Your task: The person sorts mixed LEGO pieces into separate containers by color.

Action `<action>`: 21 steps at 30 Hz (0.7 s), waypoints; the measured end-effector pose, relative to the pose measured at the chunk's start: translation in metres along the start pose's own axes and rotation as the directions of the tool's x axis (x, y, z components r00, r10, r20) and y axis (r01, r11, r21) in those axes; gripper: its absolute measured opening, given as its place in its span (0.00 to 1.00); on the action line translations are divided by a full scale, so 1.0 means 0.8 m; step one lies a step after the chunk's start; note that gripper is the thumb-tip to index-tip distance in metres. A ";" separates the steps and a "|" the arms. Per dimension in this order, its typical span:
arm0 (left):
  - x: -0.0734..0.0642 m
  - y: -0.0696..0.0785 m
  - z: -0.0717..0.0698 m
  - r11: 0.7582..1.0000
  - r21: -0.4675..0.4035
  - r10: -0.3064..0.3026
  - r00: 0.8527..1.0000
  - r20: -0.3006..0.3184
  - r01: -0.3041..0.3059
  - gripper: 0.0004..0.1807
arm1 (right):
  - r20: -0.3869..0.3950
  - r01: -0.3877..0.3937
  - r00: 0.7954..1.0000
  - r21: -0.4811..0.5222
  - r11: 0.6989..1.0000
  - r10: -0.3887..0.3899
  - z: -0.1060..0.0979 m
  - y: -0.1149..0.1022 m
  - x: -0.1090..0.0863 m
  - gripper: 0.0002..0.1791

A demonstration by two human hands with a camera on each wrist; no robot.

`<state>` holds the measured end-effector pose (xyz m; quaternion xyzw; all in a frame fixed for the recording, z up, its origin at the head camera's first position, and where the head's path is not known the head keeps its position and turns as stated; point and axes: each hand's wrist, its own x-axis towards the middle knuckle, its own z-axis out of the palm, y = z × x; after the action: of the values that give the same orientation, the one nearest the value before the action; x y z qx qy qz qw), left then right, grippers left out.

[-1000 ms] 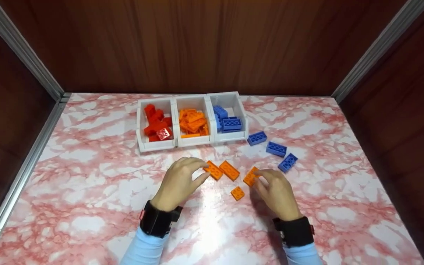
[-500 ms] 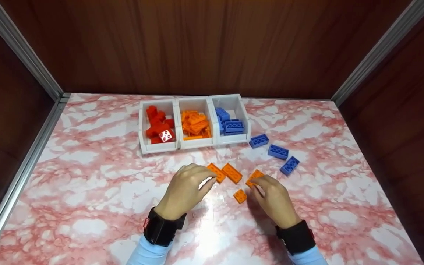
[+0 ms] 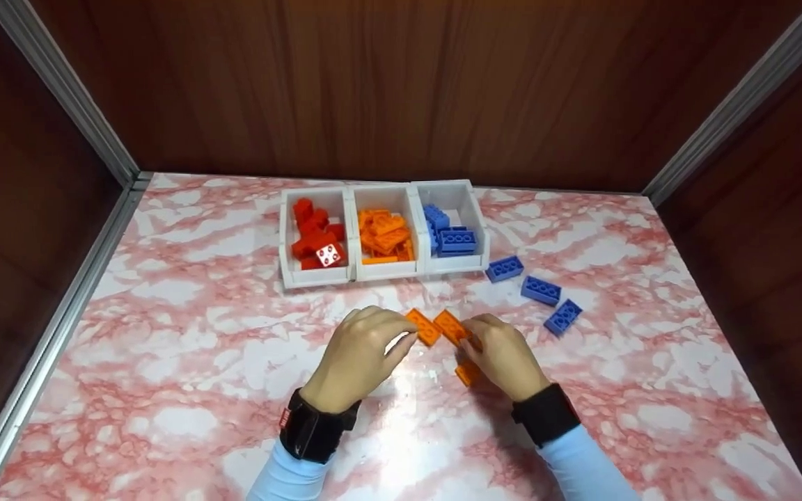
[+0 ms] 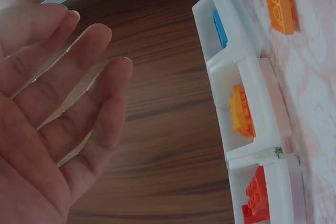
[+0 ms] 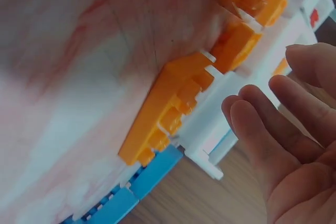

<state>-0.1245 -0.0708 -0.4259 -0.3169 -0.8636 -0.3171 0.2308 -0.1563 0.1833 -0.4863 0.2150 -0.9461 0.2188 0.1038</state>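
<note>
My left hand (image 3: 363, 358) hovers left of the orange bricks, its fingertips beside the leftmost orange brick (image 3: 423, 327). In the left wrist view, the left hand (image 4: 63, 98) has loosely bent fingers and nothing in them. My right hand (image 3: 505, 355) is over the right part of the group, fingertips overlapping the middle orange brick (image 3: 449, 326) in the head view. Relaxed fingers of the right hand (image 5: 286, 135) show nothing between them in the right wrist view, where a long orange brick (image 5: 155, 111) lies nearby. A small orange brick (image 3: 466, 374) is partly covered by the right hand.
Behind stands a white three-compartment bin (image 3: 317, 277) with red bricks (image 3: 314, 240) at left, orange bricks (image 3: 383, 233) in the middle and blue bricks (image 3: 457, 240) at right. Several loose blue bricks (image 3: 541, 290) lie right of it. Brown panels (image 3: 373, 90) enclose the marbled tabletop (image 3: 185, 362).
My right hand has moved left, from the rightmost orange brick to the middle one, and now hides the rightmost. The left hand stays almost in place. The head view has shifted slightly.
</note>
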 end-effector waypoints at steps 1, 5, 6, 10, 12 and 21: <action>0.000 0.000 -0.001 1.000 -0.002 -0.001 1.000 -0.003 0.001 0.05 | 0.004 0.000 1.000 -0.001 1.000 0.000 0.002 0.001 0.003 0.13; 0.000 -0.002 -0.003 1.000 -0.006 -0.009 1.000 -0.001 0.009 0.05 | 0.029 -0.001 1.000 -0.005 1.000 0.001 0.010 0.003 0.012 0.12; 0.000 -0.003 -0.004 1.000 -0.006 -0.012 1.000 0.000 0.012 0.05 | 0.037 -0.003 0.999 -0.007 1.000 0.004 0.011 0.003 0.014 0.12; 0.001 -0.009 -0.003 1.000 -0.001 -0.019 1.000 0.010 0.019 0.04 | 0.076 -0.024 0.997 -0.001 1.000 0.024 0.011 0.003 0.018 0.08; 0.001 -0.014 -0.002 1.000 0.002 -0.027 1.000 0.011 0.026 0.04 | 0.095 -0.031 0.995 -0.005 0.999 0.032 0.010 0.003 0.020 0.07; -0.008 -0.050 0.007 0.986 0.040 -0.161 0.985 0.056 0.159 0.04 | 0.014 0.068 0.998 0.027 0.997 -0.069 -0.017 0.001 0.060 0.03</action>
<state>-0.1487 -0.0934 -0.4493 -0.2516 -0.8982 -0.3098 0.1844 -0.1977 0.1727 -0.4604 0.2504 -0.9359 0.2261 0.1012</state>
